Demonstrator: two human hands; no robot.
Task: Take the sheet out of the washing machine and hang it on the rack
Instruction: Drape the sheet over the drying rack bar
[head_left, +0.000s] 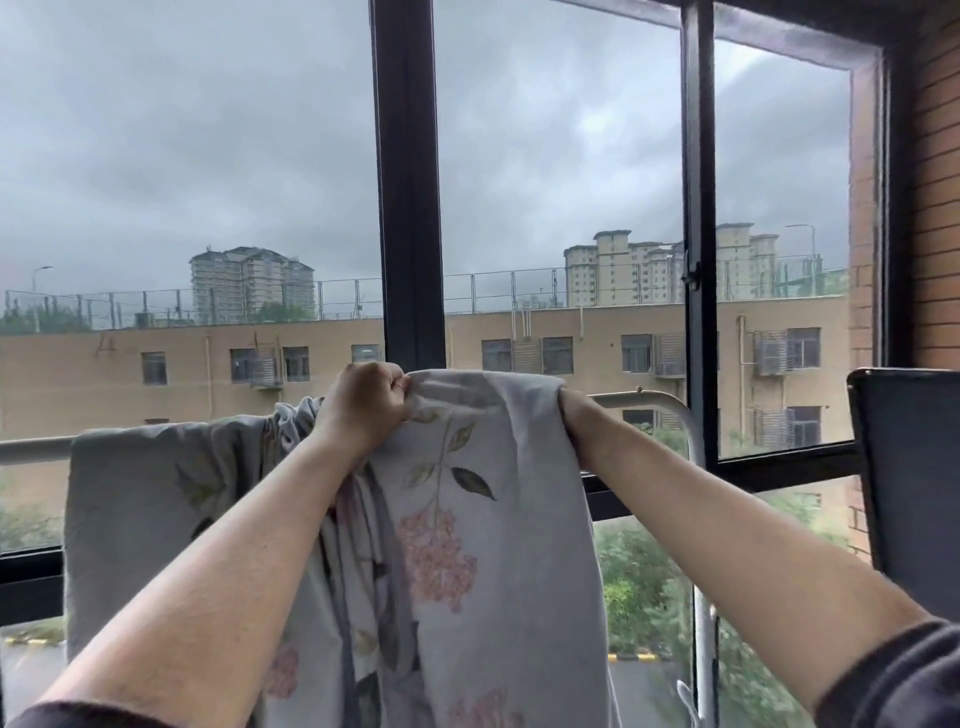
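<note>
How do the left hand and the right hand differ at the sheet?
The left hand is in full view, a fist gripping the top edge of the sheet; the right hand is mostly hidden under the cloth, its grip unseen. The right hand is close to the bent corner of the rack; the left hand is farther from it. Both are raised to the top rail.

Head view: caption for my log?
Left hand grips the floral sheet draped over the rack; right hand mostly hidden behind it.

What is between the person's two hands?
Head view: only the floral sheet, stretched from the gripping left hand to the right hand tucked behind it.
</note>
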